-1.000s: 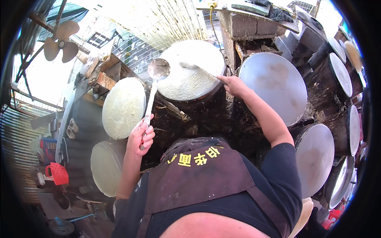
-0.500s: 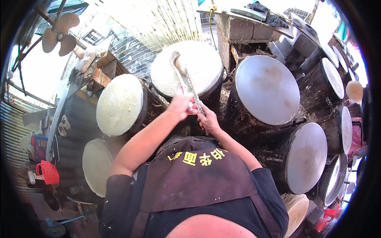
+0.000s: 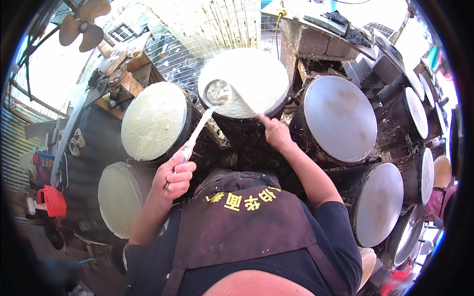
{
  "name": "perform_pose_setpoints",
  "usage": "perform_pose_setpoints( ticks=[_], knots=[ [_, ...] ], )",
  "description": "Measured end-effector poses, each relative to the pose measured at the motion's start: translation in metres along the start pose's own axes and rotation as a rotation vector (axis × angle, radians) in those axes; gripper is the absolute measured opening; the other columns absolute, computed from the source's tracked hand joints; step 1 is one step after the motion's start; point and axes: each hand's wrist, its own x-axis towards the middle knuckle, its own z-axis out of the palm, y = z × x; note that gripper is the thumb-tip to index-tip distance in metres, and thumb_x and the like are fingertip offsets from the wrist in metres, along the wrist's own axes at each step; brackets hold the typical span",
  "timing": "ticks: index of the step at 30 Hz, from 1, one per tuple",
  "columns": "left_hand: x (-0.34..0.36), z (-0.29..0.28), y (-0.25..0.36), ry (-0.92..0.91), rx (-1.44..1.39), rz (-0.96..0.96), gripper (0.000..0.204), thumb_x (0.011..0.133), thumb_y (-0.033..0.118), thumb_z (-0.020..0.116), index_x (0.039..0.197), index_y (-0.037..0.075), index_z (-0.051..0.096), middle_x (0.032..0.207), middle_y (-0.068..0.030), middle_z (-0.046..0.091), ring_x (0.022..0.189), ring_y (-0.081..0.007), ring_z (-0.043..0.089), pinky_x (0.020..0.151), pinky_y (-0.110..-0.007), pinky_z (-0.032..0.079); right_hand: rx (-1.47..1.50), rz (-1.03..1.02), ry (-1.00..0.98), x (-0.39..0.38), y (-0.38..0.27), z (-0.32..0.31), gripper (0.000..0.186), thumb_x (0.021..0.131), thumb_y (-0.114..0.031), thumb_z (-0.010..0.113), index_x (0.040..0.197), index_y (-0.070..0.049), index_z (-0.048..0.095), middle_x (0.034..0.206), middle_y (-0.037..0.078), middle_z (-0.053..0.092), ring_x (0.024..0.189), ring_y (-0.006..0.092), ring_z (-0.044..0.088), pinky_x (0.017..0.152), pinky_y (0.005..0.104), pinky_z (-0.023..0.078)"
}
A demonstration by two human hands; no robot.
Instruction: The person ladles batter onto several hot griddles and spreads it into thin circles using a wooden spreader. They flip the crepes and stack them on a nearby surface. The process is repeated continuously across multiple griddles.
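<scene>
The left hand [image 3: 176, 176] had drawn apart from the right hand [image 3: 277, 132] — it clasped a ladle [image 3: 202, 124], slanting forward-right. The right, nearer the pale-topped drum [image 3: 264, 79], gripped a blurred thin tool [image 3: 246, 102], slanting forward-left; the drum lay ahead, beyond both.

Apron [image 3: 247, 232] maroon-brown, yellow lettering [image 3: 251, 203] in arc, white flecks. Shirt [image 3: 331, 232] near-black. Ladle [image 3: 201, 126] white-handled. Middle drum top [image 3: 256, 74] white; upper-left drum top [image 3: 154, 121] creamy yellow; upper-right drum top [image 3: 335, 118] pale grey, brown blotches. Basket [image 3: 52, 201] red.
</scene>
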Motion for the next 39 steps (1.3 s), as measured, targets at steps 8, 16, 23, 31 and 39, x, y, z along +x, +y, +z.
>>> perform_pose_setpoints(
  ticks=[8, 16, 23, 31, 39],
  knots=[
    [-0.080, 0.026, -0.044, 0.021, 0.094, 0.361, 0.039, 0.105, 0.023, 0.032, 0.143, 0.018, 0.034, 0.069, -0.0013, 0.037, 0.042, -0.0037, 0.034, 0.029, -0.018, 0.027, 0.364, 0.030, 0.225, -0.042, 0.013, 0.005, 0.057, 0.079, -0.002, 0.055, 0.135, -0.012, 0.050, 0.099, 0.024, 0.062, 0.091, 0.0384, 0.061, 0.081, 0.0427, 0.049],
    [-0.155, -0.008, -0.051, 0.147, 0.075, 0.570, 0.034, 0.105, 0.022, 0.031, 0.136, 0.016, 0.041, 0.072, -0.0008, 0.039, 0.044, -0.0046, 0.037, 0.030, -0.020, 0.032, 0.382, -0.351, -0.030, -0.067, -0.106, 0.046, 0.052, 0.083, -0.007, 0.058, 0.132, -0.020, 0.054, 0.078, 0.016, 0.056, 0.073, 0.0336, 0.059, 0.066, 0.0439, 0.048],
    [-0.207, -0.020, -0.061, 0.157, -0.123, 0.639, 0.031, 0.103, 0.028, 0.035, 0.085, 0.004, 0.043, 0.064, -0.0004, 0.038, 0.041, -0.0069, 0.039, 0.029, -0.021, 0.035, 0.081, -0.438, -0.111, -0.056, -0.166, 0.098, 0.057, 0.083, -0.003, 0.053, 0.137, -0.021, 0.047, 0.080, 0.016, 0.053, 0.061, 0.0355, 0.059, 0.056, 0.0456, 0.049],
    [-0.244, -0.055, -0.067, 0.078, -0.142, 0.592, 0.025, 0.104, 0.026, 0.033, 0.113, 0.006, 0.045, 0.070, -0.0003, 0.039, 0.044, -0.0060, 0.042, 0.033, -0.022, 0.040, 0.289, -0.481, -0.275, -0.141, -0.162, 0.073, 0.051, 0.081, -0.004, 0.057, 0.130, -0.021, 0.057, 0.076, 0.015, 0.055, 0.067, 0.0334, 0.060, 0.061, 0.0435, 0.050],
    [-0.241, -0.052, -0.093, 0.058, -0.114, 0.594, 0.036, 0.102, 0.017, 0.041, 0.136, 0.027, 0.040, 0.070, 0.0015, 0.035, 0.044, -0.0026, 0.033, 0.031, -0.018, 0.036, 0.636, -0.077, -0.067, -0.153, -0.150, 0.072, 0.057, 0.082, 0.003, 0.057, 0.137, -0.009, 0.050, 0.071, -0.005, 0.051, 0.062, 0.0043, 0.042, 0.058, 0.0202, 0.040]
  ],
)
